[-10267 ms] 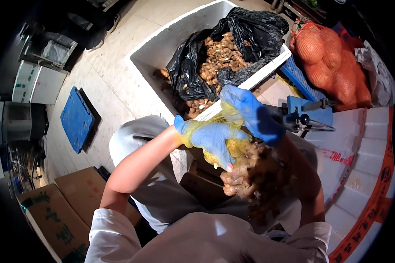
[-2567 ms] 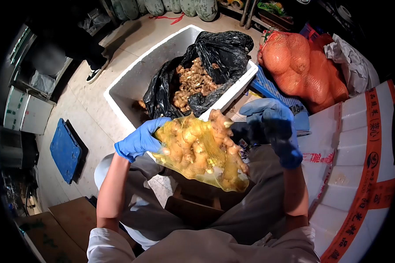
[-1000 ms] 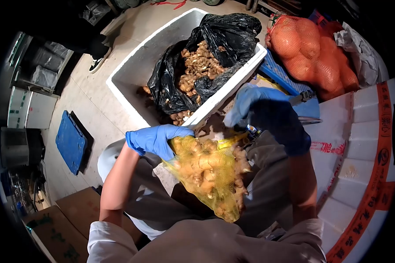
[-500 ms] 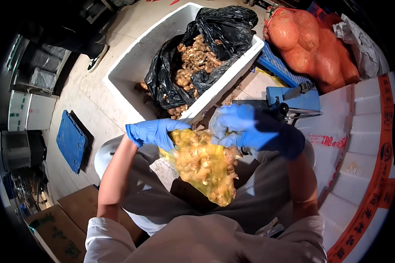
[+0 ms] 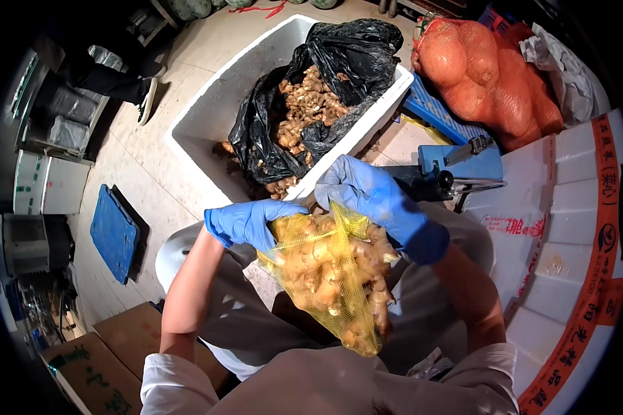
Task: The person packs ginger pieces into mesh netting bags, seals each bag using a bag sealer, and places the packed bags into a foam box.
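Observation:
A yellow mesh bag (image 5: 318,270) full of ginger hangs between my hands above my lap. My left hand (image 5: 253,221), in a blue glove, is closed on the bag's upper left edge. My right hand (image 5: 374,200), also blue-gloved, grips the mesh at the upper right, its fingertips partly hidden. Some ginger (image 5: 379,277) shows uncovered along the bag's right side. Just beyond my hands, a white foam box (image 5: 208,149) holds a black plastic bag (image 5: 256,124) with loose ginger (image 5: 308,104) in it.
Red mesh sacks (image 5: 477,69) lie at the upper right, beside a blue scale (image 5: 464,160). White foam boxes (image 5: 547,263) stand at my right. A blue board (image 5: 114,234) is on the floor at left, with cardboard boxes (image 5: 90,373) below. A person's shoe (image 5: 147,100) shows at upper left.
My right hand has moved down and left onto the mesh. The bag hangs slightly lower and further right, with more ginger uncovered on its right side. The other person's foot has shifted slightly.

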The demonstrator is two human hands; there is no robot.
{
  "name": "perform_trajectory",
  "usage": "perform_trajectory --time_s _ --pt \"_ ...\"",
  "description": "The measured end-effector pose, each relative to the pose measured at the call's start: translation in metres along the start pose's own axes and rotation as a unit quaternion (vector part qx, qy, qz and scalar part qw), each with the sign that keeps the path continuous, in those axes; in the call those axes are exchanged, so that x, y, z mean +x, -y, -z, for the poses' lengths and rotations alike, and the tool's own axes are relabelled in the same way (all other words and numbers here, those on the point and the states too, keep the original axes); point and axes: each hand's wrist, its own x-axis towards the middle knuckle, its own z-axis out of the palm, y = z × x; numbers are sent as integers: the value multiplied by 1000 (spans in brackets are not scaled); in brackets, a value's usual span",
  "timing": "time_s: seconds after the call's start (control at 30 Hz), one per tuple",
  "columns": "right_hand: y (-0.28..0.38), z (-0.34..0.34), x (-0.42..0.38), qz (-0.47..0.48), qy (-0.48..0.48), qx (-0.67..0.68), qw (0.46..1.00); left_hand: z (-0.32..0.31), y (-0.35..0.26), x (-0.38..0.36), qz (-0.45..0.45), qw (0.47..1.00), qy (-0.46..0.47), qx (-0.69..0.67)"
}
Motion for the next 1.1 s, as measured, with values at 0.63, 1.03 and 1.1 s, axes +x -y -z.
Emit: perform_trajectory --time_s 0.63,1.03,1.1 --pt "44 18 -21 -120 74 -114 983 7 7 -14 -12 998 -15 -58" --pt "35 4 -6 5 -141 -274 951 0 -7 -5 29 996 -41 -67" --pt "38 1 -6 32 -215 -332 918 -2 -9 -3 2 986 -96 -133"
